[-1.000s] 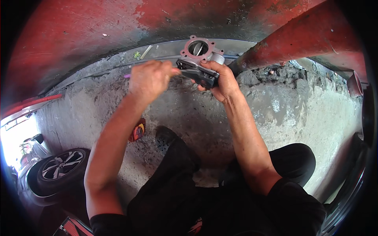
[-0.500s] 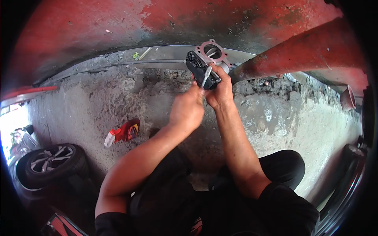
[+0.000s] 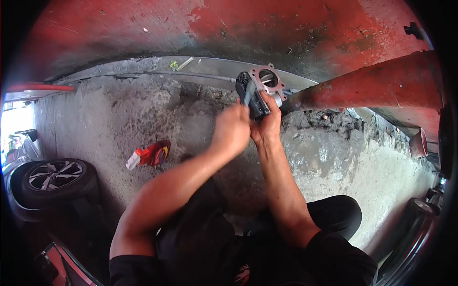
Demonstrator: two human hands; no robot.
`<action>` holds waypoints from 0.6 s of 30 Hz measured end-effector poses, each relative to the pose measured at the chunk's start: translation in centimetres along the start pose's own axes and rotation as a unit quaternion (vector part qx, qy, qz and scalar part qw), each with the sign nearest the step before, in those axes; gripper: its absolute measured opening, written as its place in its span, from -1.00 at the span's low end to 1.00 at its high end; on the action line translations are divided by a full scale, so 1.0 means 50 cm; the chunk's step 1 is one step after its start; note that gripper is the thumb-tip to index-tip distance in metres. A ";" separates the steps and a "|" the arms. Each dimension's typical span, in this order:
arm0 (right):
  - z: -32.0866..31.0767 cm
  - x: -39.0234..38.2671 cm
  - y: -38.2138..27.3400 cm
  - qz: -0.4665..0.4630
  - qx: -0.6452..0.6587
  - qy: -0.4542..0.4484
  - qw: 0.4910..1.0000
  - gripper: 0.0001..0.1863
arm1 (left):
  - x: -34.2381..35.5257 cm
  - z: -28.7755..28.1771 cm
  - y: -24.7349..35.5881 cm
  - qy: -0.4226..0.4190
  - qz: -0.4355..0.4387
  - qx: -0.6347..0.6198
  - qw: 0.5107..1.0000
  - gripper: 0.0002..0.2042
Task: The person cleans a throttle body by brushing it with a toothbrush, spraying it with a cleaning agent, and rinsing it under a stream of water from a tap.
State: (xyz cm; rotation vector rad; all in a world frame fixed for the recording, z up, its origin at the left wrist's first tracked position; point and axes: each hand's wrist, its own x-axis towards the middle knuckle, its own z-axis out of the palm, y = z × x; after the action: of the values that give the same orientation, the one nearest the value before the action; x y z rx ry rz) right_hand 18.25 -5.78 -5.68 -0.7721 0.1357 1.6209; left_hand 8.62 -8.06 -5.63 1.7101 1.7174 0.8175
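My right hand holds a metal throttle body from the near right side, its thumb laid along the top. The round bore with its butterfly plate faces up at the far end, and a black plastic cover runs along the left side. My left hand is closed around a slim grey hand tool. The tool's head lies over the black cover. Motion blurs both the left hand and the tool, so the tool's exact kind is unclear.
A red and white packet lies on the rough concrete floor. Beyond my hands stands a worn red wall, with a thick red pipe slanting off to the right. Car wheels show at the left and right edges.
The whole view has shifted, so the wall and throttle body appear lower. My left hand has swung the tool leftward over the black cover. The right hand keeps its hold.
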 end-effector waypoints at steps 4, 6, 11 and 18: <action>-0.050 0.019 0.004 0.057 0.036 -0.077 0.995 -0.71 | 0.031 -0.025 0.058 -0.078 -0.215 -0.133 0.964 -0.66; -0.037 0.004 0.006 0.038 -0.002 -0.041 0.998 -0.68 | 0.026 -0.025 0.060 -0.078 -0.264 -0.211 0.938 -0.66; -0.054 0.016 0.008 0.096 0.040 -0.058 0.993 -0.56 | 0.012 -0.036 0.097 -0.068 -0.318 -0.334 0.885 -0.66; -0.053 -0.001 0.041 -0.002 -0.082 0.037 0.996 -0.62 | 0.001 -0.058 0.122 -0.088 -0.412 -0.405 0.811 -0.66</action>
State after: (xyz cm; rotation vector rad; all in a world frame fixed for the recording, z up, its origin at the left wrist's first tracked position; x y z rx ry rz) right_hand 17.43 -7.59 -8.39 -0.9580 0.0538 1.6144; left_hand 10.34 -8.12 0.90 0.3703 1.4314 0.7501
